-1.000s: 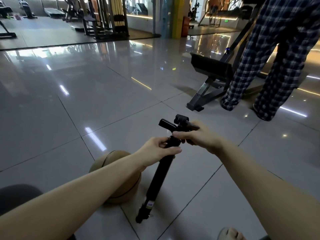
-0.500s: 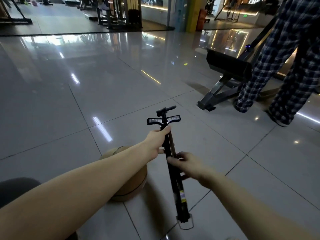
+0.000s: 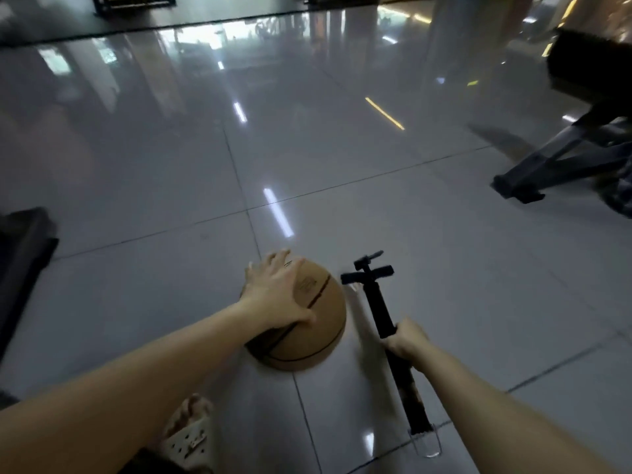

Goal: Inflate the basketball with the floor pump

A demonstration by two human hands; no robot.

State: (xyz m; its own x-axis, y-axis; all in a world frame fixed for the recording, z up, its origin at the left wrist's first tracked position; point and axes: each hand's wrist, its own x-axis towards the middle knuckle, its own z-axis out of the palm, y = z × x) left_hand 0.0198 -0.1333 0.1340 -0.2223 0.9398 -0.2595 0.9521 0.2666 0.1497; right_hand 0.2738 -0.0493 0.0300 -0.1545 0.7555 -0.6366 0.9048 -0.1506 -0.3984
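Head view: left hand (image 3: 277,295) lies flat on the tan, sagging leather basketball (image 3: 314,336), fingers spread and uncurled. The ball sits near centre on the glossy grey tiled floor (image 3: 136,165). Just right of it, the black tubular floor pump (image 3: 375,302) lies tilted, T-handle far, wire foot near. Right hand (image 3: 405,340) is clenched round its barrel. Risks: ball may roll on slick tile; pump held one-handed may slip.

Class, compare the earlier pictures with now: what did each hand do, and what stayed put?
The left hand let go of the pump and moved onto the basketball, fingers spread. The right hand still grips the pump's barrel; the basketball stays on the floor.
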